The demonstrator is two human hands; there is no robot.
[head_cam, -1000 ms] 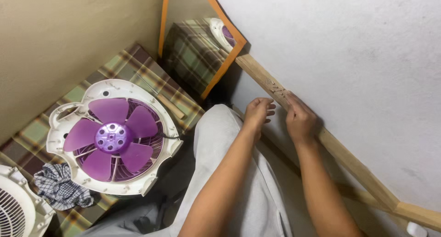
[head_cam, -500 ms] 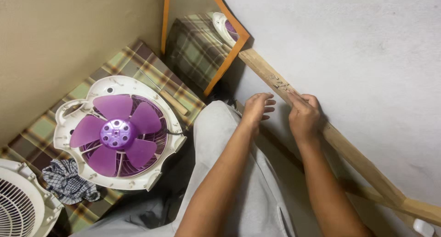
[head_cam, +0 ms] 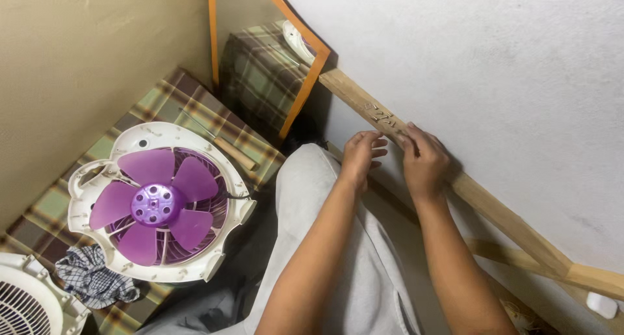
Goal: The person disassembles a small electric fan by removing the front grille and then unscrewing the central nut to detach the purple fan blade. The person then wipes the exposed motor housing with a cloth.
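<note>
A: Where are your hands in the frame?

B: Both sit just right of centre; your right hand (head_cam: 424,158) rests on the wooden rail (head_cam: 494,208) that runs diagonally along the white wall (head_cam: 494,68), fingers curled together over the rail's edge; whether they pinch anything, you cannot tell from here.

A: And the left?

B: Your left hand (head_cam: 361,154) hangs just beside the right, a little lower and to its left; its fingers are loosely apart and hold nothing.

A: What lies near them?

B: A small cluster of screws (head_cam: 381,116) lies on the rail, just up and left of your right fingertips; they look close to touching the nearest one, though it is too small to be sure.

A: And the rest?

B: At the left of the frame a white fan housing (head_cam: 224,228) with purple blades (head_cam: 153,202) lies flat on a plaid cloth (head_cam: 166,98); a wooden-handled tool (head_cam: 234,154) lies at its upper right edge; a checked rag (head_cam: 88,280) sits at lower left beside a white grille (head_cam: 29,302); an orange-framed mirror (head_cam: 296,98) leans in the corner at top centre; your grey-trousered leg (head_cam: 312,205) runs up the middle.
</note>
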